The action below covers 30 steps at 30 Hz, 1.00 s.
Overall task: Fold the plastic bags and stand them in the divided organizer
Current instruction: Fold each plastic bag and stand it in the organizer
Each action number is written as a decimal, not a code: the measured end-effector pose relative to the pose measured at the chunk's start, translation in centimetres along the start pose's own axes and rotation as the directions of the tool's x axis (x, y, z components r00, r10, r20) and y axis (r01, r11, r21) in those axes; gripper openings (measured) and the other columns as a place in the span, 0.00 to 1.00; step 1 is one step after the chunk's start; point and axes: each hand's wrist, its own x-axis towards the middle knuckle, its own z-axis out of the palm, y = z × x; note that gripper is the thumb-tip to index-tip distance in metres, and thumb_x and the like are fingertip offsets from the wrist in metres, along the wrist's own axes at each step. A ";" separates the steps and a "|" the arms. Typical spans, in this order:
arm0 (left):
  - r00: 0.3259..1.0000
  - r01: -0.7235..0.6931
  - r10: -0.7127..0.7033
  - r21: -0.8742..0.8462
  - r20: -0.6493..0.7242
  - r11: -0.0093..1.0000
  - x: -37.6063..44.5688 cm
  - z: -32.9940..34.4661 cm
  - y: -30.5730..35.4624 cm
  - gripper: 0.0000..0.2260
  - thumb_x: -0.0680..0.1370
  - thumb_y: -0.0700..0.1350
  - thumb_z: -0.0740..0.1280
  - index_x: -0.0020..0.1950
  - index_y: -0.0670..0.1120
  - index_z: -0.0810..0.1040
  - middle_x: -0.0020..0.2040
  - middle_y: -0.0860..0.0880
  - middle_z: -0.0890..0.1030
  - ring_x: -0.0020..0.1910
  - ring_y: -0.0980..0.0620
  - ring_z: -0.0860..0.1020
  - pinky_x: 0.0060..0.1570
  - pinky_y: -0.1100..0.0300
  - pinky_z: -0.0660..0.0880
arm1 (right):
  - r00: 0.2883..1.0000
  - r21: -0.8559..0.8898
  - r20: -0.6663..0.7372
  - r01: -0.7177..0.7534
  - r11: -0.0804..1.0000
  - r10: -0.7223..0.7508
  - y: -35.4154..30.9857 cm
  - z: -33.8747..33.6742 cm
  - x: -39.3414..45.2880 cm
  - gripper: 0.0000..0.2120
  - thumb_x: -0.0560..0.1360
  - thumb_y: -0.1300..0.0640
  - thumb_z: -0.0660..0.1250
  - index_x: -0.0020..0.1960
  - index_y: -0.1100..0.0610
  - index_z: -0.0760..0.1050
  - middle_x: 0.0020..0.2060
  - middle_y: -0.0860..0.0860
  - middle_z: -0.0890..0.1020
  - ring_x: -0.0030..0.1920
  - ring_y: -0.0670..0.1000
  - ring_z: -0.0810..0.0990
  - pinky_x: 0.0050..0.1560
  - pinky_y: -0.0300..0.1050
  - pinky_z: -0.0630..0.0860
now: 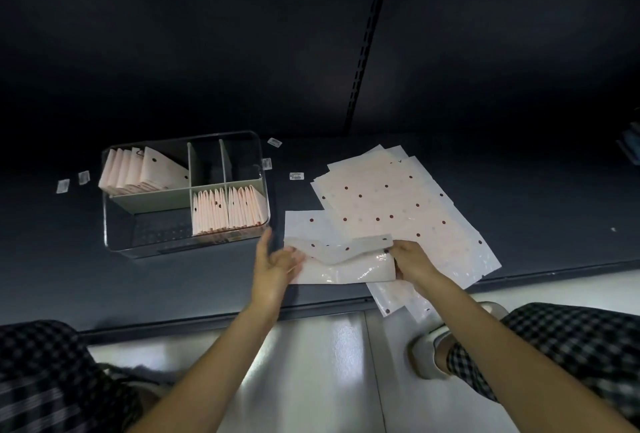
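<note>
While the right hand [412,261] pinches the bag [343,266] — between both — the left hand [277,259] lies open.

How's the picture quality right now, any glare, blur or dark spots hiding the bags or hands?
Head view: top half nearly black; glare on the glossy bag being folded; left hand slightly motion-blurred, right hand sharper; wide-angle bending at edges; organizer dim but readable.

The divided organizer [185,190] sits left of the flat bags [398,204] on the shelf [519,190].
</note>
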 end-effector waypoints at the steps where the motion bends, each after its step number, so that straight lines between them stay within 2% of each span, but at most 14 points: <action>1: 0.987 -0.159 0.155 0.210 0.036 0.965 -0.1 -0.1 -0.6 0.20 0.79 0.33 0.60 0.68 0.50 0.64 0.47 0.44 0.77 0.48 0.48 0.78 0.54 0.59 0.73 | 0.999 -0.018 -0.030 -0.021 1.000 0.020 0.2 0.2 0.4 0.10 0.79 0.60 0.59 0.47 0.63 0.77 0.43 0.58 0.78 0.44 0.55 0.76 0.49 0.52 0.76; 3: 0.929 -0.370 0.322 0.517 0.183 0.772 -0.3 -0.5 -2.0 0.18 0.79 0.35 0.62 0.67 0.50 0.68 0.50 0.46 0.78 0.50 0.50 0.77 0.52 0.67 0.71 | 0.995 -0.062 -0.094 -0.045 0.997 0.039 0.6 0.6 1.0 0.10 0.79 0.58 0.59 0.42 0.62 0.73 0.42 0.59 0.77 0.44 0.55 0.75 0.47 0.53 0.75; 5: 0.874 -0.483 0.339 0.694 0.347 0.534 -0.5 -1.0 -3.4 0.17 0.80 0.40 0.62 0.68 0.48 0.69 0.61 0.49 0.77 0.59 0.51 0.76 0.58 0.69 0.68 | 0.987 -0.110 -0.154 -0.057 0.992 0.040 0.9 0.9 1.6 0.12 0.79 0.59 0.58 0.39 0.62 0.72 0.42 0.60 0.77 0.43 0.56 0.75 0.45 0.52 0.74; 8: 0.790 -0.602 0.251 0.787 0.560 0.136 0.0 -1.9 -5.1 0.21 0.81 0.47 0.59 0.74 0.48 0.62 0.75 0.51 0.62 0.75 0.52 0.58 0.72 0.65 0.50 | 0.975 -0.176 -0.218 -0.069 0.982 0.030 0.8 1.2 2.0 0.15 0.79 0.55 0.59 0.38 0.62 0.73 0.40 0.59 0.78 0.43 0.58 0.78 0.48 0.53 0.77; 11: 0.757 -0.633 0.053 0.752 0.651 -0.185 0.5 -2.6 -5.8 0.26 0.82 0.56 0.50 0.77 0.50 0.45 0.76 0.52 0.40 0.75 0.50 0.36 0.71 0.56 0.29 | 0.968 -0.299 -0.247 -0.117 0.947 0.041 0.3 1.4 2.2 0.25 0.78 0.42 0.57 0.31 0.59 0.69 0.31 0.53 0.74 0.37 0.56 0.76 0.39 0.44 0.72; 13: 0.742 -0.648 0.000 0.717 0.670 -0.258 0.7 -3.0 -5.6 0.29 0.81 0.58 0.51 0.77 0.49 0.45 0.76 0.51 0.41 0.74 0.47 0.37 0.72 0.48 0.34 | 0.963 -0.348 -0.261 -0.161 0.923 0.069 0.3 1.6 2.6 0.25 0.78 0.40 0.55 0.34 0.59 0.69 0.32 0.53 0.75 0.38 0.55 0.76 0.40 0.43 0.70; 16: 0.708 -0.661 -0.005 0.659 0.707 -0.360 0.7 -3.2 -5.4 0.30 0.79 0.59 0.58 0.76 0.46 0.56 0.76 0.46 0.54 0.75 0.43 0.53 0.71 0.42 0.53 | 0.956 -0.370 -0.281 -0.186 0.910 0.081 0.1 1.6 3.0 0.20 0.79 0.45 0.55 0.35 0.59 0.68 0.36 0.54 0.75 0.35 0.53 0.73 0.40 0.43 0.69; 20: 0.723 -0.649 -0.066 0.642 0.688 -0.408 1.5 -3.7 -6.1 0.31 0.78 0.63 0.41 0.76 0.50 0.35 0.75 0.50 0.34 0.74 0.47 0.32 0.71 0.47 0.31 | 0.962 -0.494 -0.261 -0.203 0.846 0.079 -0.6 1.5 1.7 0.18 0.79 0.47 0.56 0.41 0.61 0.71 0.41 0.55 0.76 0.40 0.56 0.75 0.41 0.44 0.70; 22: 0.720 -0.650 -0.072 0.634 0.690 -0.419 1.7 -3.8 -6.1 0.32 0.77 0.64 0.39 0.76 0.50 0.37 0.76 0.50 0.36 0.74 0.47 0.33 0.70 0.44 0.32 | 0.912 -0.763 -0.340 -0.125 0.634 -0.229 -0.3 1.5 0.3 0.17 0.79 0.46 0.56 0.51 0.61 0.71 0.43 0.55 0.75 0.45 0.58 0.77 0.40 0.45 0.69; 24: 0.718 -0.656 -0.083 0.630 0.691 -0.416 1.6 -3.7 -6.0 0.32 0.77 0.64 0.39 0.76 0.49 0.38 0.76 0.49 0.37 0.74 0.46 0.34 0.70 0.42 0.34 | 0.765 -0.900 -0.193 0.111 0.421 -0.615 0.4 2.2 -1.3 0.16 0.78 0.49 0.60 0.56 0.62 0.72 0.49 0.58 0.77 0.50 0.60 0.77 0.45 0.49 0.72; 25: 0.718 -0.656 -0.082 0.631 0.692 -0.414 1.6 -3.7 -6.1 0.32 0.77 0.65 0.39 0.76 0.50 0.36 0.76 0.50 0.36 0.74 0.46 0.33 0.70 0.42 0.32 | 0.701 -0.892 -0.076 0.270 0.363 -0.709 0.8 3.0 -2.1 0.17 0.77 0.51 0.63 0.59 0.63 0.73 0.54 0.60 0.78 0.54 0.61 0.76 0.53 0.51 0.73; 26: 0.720 -0.654 -0.082 0.633 0.689 -0.414 1.6 -3.7 -6.2 0.32 0.77 0.65 0.38 0.75 0.50 0.35 0.75 0.50 0.34 0.74 0.46 0.32 0.70 0.44 0.31 | 0.683 -0.856 0.053 0.407 0.319 -0.729 1.4 4.1 -2.7 0.21 0.77 0.51 0.64 0.64 0.63 0.71 0.61 0.61 0.76 0.62 0.62 0.74 0.62 0.54 0.70; 28: 0.720 -0.655 -0.084 0.634 0.689 -0.411 1.7 -3.8 -6.2 0.32 0.76 0.65 0.38 0.75 0.50 0.33 0.74 0.50 0.32 0.74 0.46 0.32 0.71 0.48 0.29 | 0.697 -0.795 0.341 0.572 0.202 -0.630 2.7 6.6 -3.3 0.31 0.79 0.45 0.58 0.75 0.60 0.57 0.75 0.56 0.59 0.75 0.58 0.55 0.76 0.54 0.49; 30: 0.713 -0.667 -0.087 0.634 0.696 -0.392 1.8 -3.8 -6.1 0.33 0.76 0.64 0.39 0.75 0.48 0.35 0.74 0.49 0.33 0.74 0.44 0.34 0.71 0.49 0.30 | 0.714 -0.793 0.477 0.601 0.098 -0.513 4.2 8.3 -3.4 0.36 0.78 0.36 0.47 0.76 0.57 0.42 0.75 0.50 0.42 0.76 0.52 0.38 0.74 0.49 0.33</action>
